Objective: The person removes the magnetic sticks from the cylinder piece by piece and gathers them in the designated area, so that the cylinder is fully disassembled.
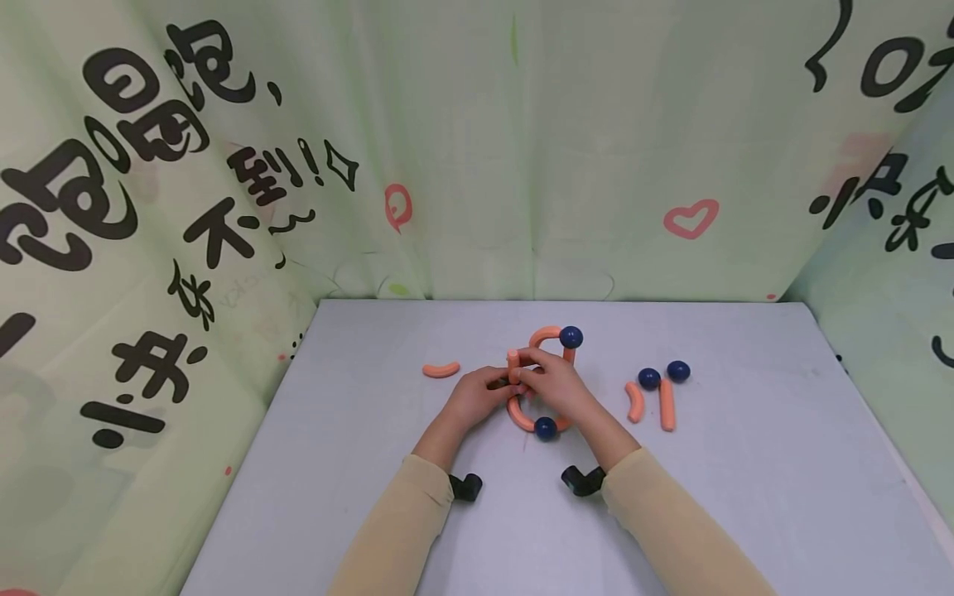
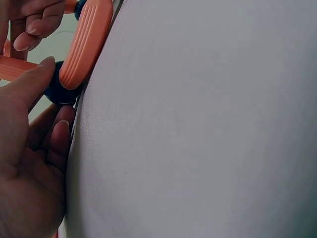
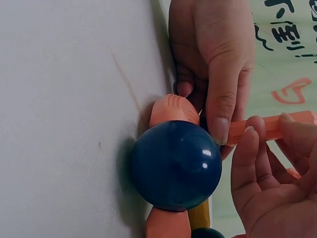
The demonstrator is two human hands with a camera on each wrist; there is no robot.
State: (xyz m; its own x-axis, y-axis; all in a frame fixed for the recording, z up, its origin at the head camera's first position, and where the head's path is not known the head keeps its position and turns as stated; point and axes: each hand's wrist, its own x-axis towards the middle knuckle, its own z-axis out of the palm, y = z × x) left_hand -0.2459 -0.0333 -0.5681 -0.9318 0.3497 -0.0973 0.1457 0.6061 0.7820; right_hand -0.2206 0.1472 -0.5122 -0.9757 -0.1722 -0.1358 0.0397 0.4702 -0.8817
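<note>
My left hand (image 1: pixel 475 399) pinches a dark blue ball (image 2: pixel 63 94) at the left side of a ring of curved orange sticks and blue balls on the table. Its thumb presses the ball from above, fingers beneath. With thumb and fingertips my right hand (image 1: pixel 557 386) grips a straight orange stick (image 3: pixel 272 127), which stands upright with its lower end at that ball. One curved orange stick (image 2: pixel 88 44) joins the held ball in the left wrist view. The ring's front ball (image 1: pixel 546 428) and far ball (image 1: pixel 570 337) both show. My hands hide part of the ring.
Left of the ring lies a loose curved stick (image 1: pixel 441 370). To the right are another curved stick (image 1: pixel 635 402), a straight stick (image 1: pixel 667 406) and two blue balls, one nearer (image 1: pixel 649 379) and one farther (image 1: pixel 678 371). A printed curtain (image 1: pixel 596 165) hangs behind the table (image 1: pixel 745 497).
</note>
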